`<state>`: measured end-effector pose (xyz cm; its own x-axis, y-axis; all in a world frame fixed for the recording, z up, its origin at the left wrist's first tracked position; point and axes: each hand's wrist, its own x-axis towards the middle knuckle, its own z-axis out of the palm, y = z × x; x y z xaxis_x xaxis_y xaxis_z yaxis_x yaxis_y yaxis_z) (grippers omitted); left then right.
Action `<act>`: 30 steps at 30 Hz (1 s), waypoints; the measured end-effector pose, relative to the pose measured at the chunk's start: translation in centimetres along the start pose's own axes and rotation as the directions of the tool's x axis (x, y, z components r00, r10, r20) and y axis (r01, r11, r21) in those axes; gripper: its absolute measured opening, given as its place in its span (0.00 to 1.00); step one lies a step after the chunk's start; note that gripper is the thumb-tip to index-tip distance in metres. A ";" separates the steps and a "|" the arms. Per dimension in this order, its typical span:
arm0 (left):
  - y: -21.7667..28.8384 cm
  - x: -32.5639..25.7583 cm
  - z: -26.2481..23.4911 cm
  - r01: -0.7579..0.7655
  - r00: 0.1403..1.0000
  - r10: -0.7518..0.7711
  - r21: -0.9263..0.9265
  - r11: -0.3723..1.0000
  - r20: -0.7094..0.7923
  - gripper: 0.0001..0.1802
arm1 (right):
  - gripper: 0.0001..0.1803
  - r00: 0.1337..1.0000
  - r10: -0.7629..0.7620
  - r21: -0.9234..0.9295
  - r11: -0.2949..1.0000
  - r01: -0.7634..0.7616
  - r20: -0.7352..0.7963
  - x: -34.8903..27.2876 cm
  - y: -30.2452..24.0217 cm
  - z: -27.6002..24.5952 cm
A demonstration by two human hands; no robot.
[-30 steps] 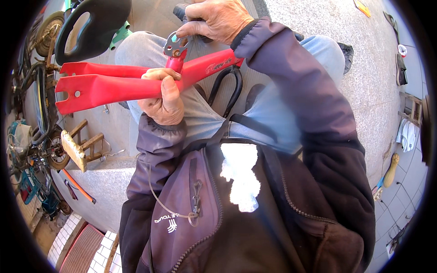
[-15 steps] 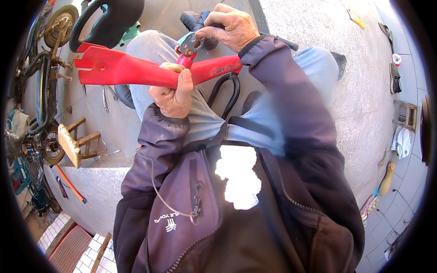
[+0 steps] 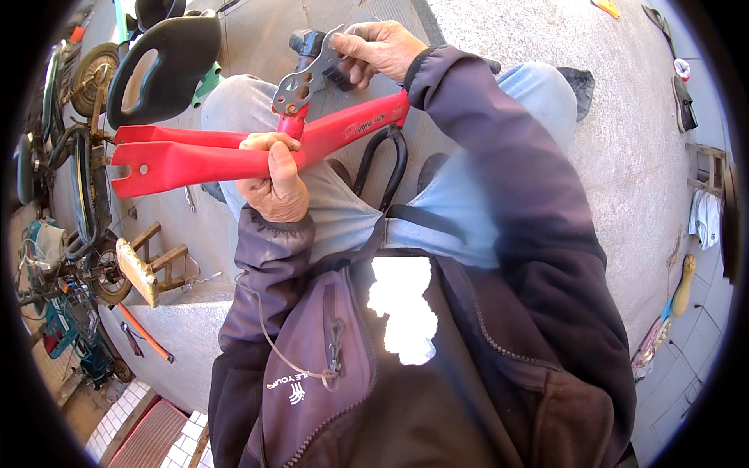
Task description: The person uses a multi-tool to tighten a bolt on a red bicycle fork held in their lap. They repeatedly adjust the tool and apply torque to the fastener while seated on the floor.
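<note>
A red bicycle frame [image 3: 211,161] lies across my lap, its forked end to the left. My left hand [image 3: 273,186] is closed around it, just below a short red tube [image 3: 291,126] that sticks up. My right hand [image 3: 382,51] pinches the far end of a flat grey multi-hole spanner [image 3: 317,69]. The spanner's wide holed end rests at the top of the short tube; I cannot tell whether it is fitted on anything there. A curved black fork [image 3: 363,160] hangs from the frame's right end. Beyond the spanner is a black object [image 3: 308,43], partly hidden.
A large black plastic piece with a slot [image 3: 168,66] lies beyond my left knee. Left of me are a small wooden stool [image 3: 140,273], an orange-and-black bar [image 3: 146,334] and parked cycles [image 3: 74,164]. Shoes [image 3: 684,107] and a wooden stool [image 3: 710,168] are at the right.
The spanner has swung, its handle now pointing up and right toward my right hand. My left hand and the frame have moved slightly left and nearer to me.
</note>
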<state>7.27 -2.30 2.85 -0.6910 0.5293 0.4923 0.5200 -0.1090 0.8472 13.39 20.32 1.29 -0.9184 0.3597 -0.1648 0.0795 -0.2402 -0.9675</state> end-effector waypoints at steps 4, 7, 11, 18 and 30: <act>1.1 0.6 -0.1 0.028 0.997 -0.034 0.077 0.997 0.066 0.09 | 0.22 0.999 -0.018 0.061 0.998 0.021 -0.050 0.5 0.5 0.1; 2.6 0.4 0.5 0.176 0.984 -0.176 -0.010 0.984 -0.011 0.07 | 0.22 0.999 -0.012 0.028 1.000 0.014 -0.048 0.1 -0.1 0.3; 3.5 1.0 1.2 0.159 0.978 -0.190 -0.279 0.947 -0.085 0.06 | 0.22 0.996 -0.030 0.058 0.998 0.034 -0.080 0.2 -0.4 0.8; 1.4 0.0 2.0 0.186 0.978 -0.205 -0.305 0.934 -0.031 0.07 | 0.30 0.989 -0.101 0.094 0.989 0.112 -0.109 0.9 0.6 1.5; 1.9 0.1 1.9 0.192 0.976 -0.215 -0.319 0.928 -0.038 0.06 | 0.27 0.995 0.049 0.416 0.909 -0.009 -0.085 -1.0 0.7 1.6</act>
<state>9.16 -0.81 4.17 -0.8048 0.5084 0.3062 0.1898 -0.2685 0.9444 13.78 18.35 1.07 -0.8769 0.4232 -0.2279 -0.0807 -0.5971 -0.7981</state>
